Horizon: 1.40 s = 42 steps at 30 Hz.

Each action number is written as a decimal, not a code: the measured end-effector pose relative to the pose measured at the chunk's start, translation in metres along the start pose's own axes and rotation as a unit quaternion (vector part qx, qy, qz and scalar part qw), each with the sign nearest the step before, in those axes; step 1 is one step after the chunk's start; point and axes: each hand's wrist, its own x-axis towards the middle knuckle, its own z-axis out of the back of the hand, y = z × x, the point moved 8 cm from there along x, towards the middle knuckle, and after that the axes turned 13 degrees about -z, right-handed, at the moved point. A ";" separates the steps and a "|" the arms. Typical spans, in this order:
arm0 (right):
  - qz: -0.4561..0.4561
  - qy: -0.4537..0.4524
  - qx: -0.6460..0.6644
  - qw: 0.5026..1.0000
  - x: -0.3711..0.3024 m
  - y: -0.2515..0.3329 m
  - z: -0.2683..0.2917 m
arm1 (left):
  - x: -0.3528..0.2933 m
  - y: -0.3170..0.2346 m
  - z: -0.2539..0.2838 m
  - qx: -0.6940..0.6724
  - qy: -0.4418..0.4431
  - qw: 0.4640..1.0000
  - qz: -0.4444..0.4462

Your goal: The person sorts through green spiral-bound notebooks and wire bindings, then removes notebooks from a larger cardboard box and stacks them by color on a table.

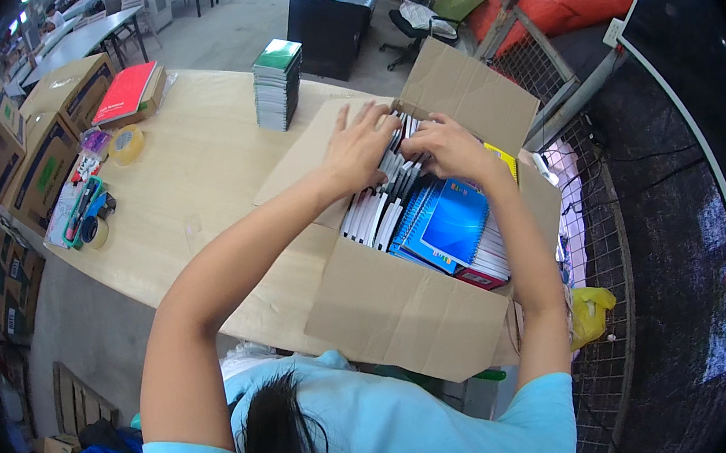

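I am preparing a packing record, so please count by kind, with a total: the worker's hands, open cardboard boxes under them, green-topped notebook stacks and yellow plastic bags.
Hands (left hand, right hand): 2
Open cardboard box: 1
Green-topped spiral notebook stack: 1
Yellow plastic bag: 1
Total: 5

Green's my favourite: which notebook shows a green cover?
The notebook topping the tall stack; the leftmost notebook is red, the topmost notebook in the carton blue.
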 end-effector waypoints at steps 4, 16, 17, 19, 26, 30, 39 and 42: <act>-0.015 -0.020 0.009 1.000 0.014 -0.023 0.026 | -0.018 0.011 -0.006 -0.161 0.034 0.983 0.079; -0.083 -0.047 0.244 0.965 -0.004 -0.016 0.148 | -0.021 -0.014 0.055 -0.317 -0.200 0.924 0.069; -0.059 -0.053 0.266 0.961 0.001 -0.002 0.153 | -0.015 -0.013 0.068 -0.320 -0.224 0.919 0.059; -0.020 -0.048 0.307 0.950 0.013 0.027 0.156 | -0.007 -0.003 0.082 -0.401 -0.178 0.893 0.095; -0.214 -0.164 0.679 0.682 0.075 0.067 0.043 | -0.090 0.076 0.077 -0.606 -0.321 0.709 0.164; -0.253 -0.093 0.643 0.717 0.177 0.129 -0.041 | -0.193 0.164 0.047 -0.481 -0.329 0.787 0.203; -0.271 -0.139 0.570 0.763 0.273 0.229 -0.263 | -0.392 0.265 -0.038 -0.364 -0.187 0.843 0.349; -0.216 -0.142 0.620 0.741 0.252 0.243 -0.281 | -0.408 0.252 -0.058 -0.376 -0.147 0.859 0.314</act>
